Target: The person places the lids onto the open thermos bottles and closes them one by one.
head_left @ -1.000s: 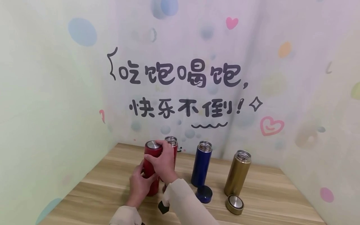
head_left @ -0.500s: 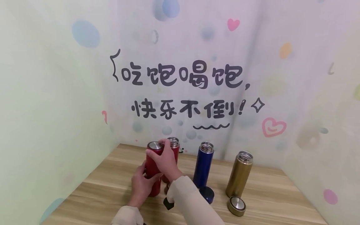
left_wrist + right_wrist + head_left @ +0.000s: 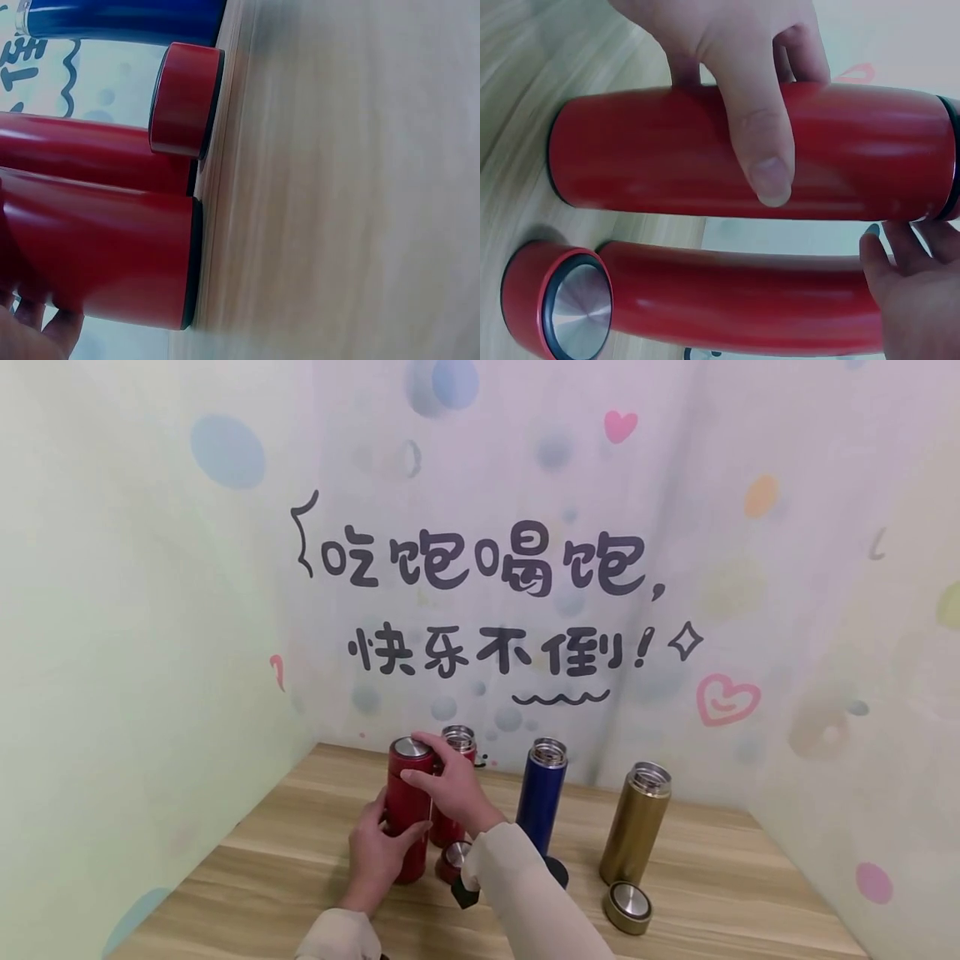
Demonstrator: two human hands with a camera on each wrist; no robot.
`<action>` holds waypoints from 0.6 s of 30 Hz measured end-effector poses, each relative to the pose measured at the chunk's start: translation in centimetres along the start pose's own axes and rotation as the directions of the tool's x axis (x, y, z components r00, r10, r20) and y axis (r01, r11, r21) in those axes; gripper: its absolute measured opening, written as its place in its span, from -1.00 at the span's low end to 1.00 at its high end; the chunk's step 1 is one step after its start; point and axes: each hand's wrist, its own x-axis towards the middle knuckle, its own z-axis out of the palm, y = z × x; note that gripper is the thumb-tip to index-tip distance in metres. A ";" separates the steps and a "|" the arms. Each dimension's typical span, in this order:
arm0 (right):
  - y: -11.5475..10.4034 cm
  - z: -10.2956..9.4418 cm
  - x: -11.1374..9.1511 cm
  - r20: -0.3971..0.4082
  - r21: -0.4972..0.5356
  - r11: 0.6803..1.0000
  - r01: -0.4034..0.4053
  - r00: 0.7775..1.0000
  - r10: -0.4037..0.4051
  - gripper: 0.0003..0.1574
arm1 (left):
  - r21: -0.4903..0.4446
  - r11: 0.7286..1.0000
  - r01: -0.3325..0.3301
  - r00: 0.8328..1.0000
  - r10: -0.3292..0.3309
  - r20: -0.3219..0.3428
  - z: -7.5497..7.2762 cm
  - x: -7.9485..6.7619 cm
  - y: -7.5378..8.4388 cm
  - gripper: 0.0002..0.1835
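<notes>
A red thermos (image 3: 407,806) stands upright on the table with its lid (image 3: 410,747), silver on top, in place. My left hand (image 3: 375,856) grips the thermos low on the body, its thumb across the front in the right wrist view. My right hand (image 3: 453,781) holds the lid from the right side, thumb in front and fingers toward the back. Just behind stands a second red thermos (image 3: 742,300), its steel mouth uncovered. A loose red lid (image 3: 574,300) lies near its base, partly hidden by my right wrist in the head view.
On the wood-grain table (image 3: 262,860), an uncovered blue thermos (image 3: 542,793) and an uncovered gold thermos (image 3: 636,827) stand to the right. A gold lid (image 3: 628,907) lies before the gold one. My right sleeve (image 3: 525,885) mostly covers the blue lid (image 3: 557,870). A printed wall (image 3: 487,485) rises behind.
My right hand has turned at the lid, its thumb shifting rightward across the front and the forearm swinging right. The loose red lid now shows more. My left hand keeps its grip.
</notes>
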 end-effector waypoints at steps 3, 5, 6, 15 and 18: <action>0.0 0.2 0.0 -0.025 -0.005 1.000 0.014 1.000 -0.014 -0.33 | -0.003 1.000 0.000 1.000 0.000 0.003 0.0 0.0 0.0 -0.14; 0.1 0.4 0.1 -0.051 -0.021 1.000 0.017 0.999 -0.018 -0.32 | -0.003 1.000 0.002 1.000 -0.002 0.005 -0.1 0.1 0.0 -0.13; 0.1 0.6 0.1 -0.063 -0.030 0.999 0.015 0.998 -0.017 -0.32 | -0.004 1.000 0.003 1.000 -0.003 0.005 -0.2 0.1 0.1 -0.13; -0.6 2.1 -0.1 -0.184 -0.207 0.978 0.032 0.980 -0.071 -0.33 | -0.008 1.000 0.020 1.000 -0.020 -0.002 -0.4 -0.1 0.3 -0.14; -0.6 2.6 -0.1 -0.238 -0.307 0.951 0.023 0.966 -0.100 -0.32 | -0.020 1.000 0.022 1.000 -0.022 -0.001 -0.3 -0.2 0.3 -0.16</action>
